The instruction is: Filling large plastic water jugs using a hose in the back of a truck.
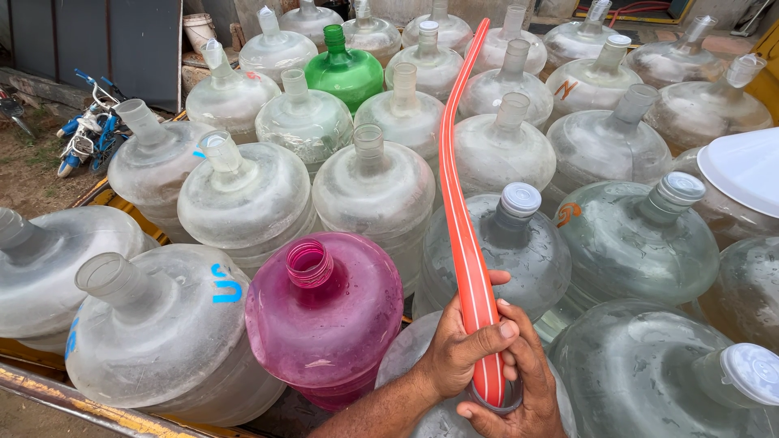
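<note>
Orange hose [464, 227] — long and bendy — runs over a crowd of big clear water jugs [377, 191]. Left hand [462, 345] squeezes it tight near its low end. Right hand [527, 389] wraps a jug's neck right there — hose end sits in that opening. Pink jug [324, 312] lies just beside, uncapped.

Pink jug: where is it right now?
In the head view the pink jug stands uncapped in the lower middle, just left of the hands gripping the orange hose, with a clear jug with blue marks on its left.
</note>
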